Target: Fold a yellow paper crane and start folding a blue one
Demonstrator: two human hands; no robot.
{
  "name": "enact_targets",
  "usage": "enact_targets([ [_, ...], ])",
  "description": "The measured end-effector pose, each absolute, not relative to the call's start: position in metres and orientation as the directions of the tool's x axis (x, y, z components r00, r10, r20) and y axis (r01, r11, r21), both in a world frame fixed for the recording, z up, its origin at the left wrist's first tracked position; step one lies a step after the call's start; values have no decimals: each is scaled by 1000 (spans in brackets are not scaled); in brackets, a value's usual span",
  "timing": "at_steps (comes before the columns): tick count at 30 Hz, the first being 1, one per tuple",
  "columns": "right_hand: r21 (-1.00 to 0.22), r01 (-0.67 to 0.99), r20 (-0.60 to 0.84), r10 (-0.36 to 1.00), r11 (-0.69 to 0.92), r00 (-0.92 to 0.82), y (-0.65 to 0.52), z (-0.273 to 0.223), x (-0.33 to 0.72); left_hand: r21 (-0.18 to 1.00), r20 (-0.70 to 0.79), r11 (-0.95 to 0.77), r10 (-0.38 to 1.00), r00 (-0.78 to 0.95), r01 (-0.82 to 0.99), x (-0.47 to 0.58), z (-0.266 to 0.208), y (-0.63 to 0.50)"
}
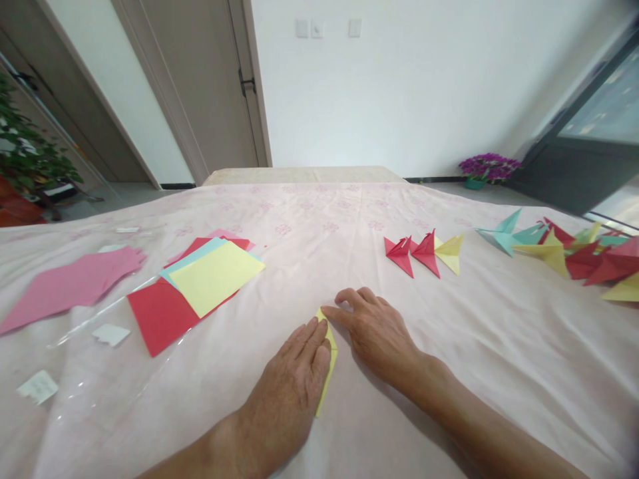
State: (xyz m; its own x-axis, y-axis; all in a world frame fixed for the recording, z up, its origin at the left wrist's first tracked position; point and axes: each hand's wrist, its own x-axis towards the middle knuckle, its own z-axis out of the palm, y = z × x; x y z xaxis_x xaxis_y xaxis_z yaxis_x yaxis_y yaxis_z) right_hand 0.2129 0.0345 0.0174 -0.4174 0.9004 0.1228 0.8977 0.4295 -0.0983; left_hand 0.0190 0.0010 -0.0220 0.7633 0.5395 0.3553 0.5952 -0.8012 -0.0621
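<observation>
A narrow folded yellow paper [334, 348] lies on the tablecloth in front of me, its pointed top facing away. My left hand [299, 372] rests flat over its left side, fingers straight and pressing it to the table, so much of the paper is hidden. At the paper's top tip, my right hand [377, 329] touches with an outstretched digit. Its other fingers are bent and stand apart from that digit, with nothing visible between them. Beyond the right hand sit folded paper cranes, two red [398, 251] and one yellow [450, 253].
More paper cranes in several colours crowd the right edge, a teal one [504, 231] among them. On the left are loose square sheets, yellow [217, 274] over red [162, 313], a pink stack [70, 283], clear plastic wrapping and white scraps [110, 334]. Wrinkles run across the tablecloth [309, 259].
</observation>
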Motion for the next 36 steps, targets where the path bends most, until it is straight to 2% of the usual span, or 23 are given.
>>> enact_targets([
  [3, -113, 898, 126, 903, 425, -411, 36, 18, 212, -96, 348, -800, 531, 773, 593, 18, -20, -1],
  [8, -205, 892, 152, 913, 403, -378, 38, 21, 212, -108, 363, -799, 523, 771, 592, 19, -13, -1],
  [18, -371, 857, 196, 933, 357, -303, 55, 14, 209, -68, 348, -799, 543, 764, 598, 20, -12, 0],
  [23, -420, 853, 173, 950, 310, -260, 65, 10, 206, -63, 347, -798, 545, 763, 599, 20, -12, 1],
  [28, -426, 864, 128, 963, 268, -236, 79, 11, 201, -77, 330, -796, 547, 769, 600, 20, -13, -1],
  [36, -397, 884, 154, 967, 247, -201, 86, 6, 196, -97, 351, -789, 543, 763, 607, 19, -12, -3],
])
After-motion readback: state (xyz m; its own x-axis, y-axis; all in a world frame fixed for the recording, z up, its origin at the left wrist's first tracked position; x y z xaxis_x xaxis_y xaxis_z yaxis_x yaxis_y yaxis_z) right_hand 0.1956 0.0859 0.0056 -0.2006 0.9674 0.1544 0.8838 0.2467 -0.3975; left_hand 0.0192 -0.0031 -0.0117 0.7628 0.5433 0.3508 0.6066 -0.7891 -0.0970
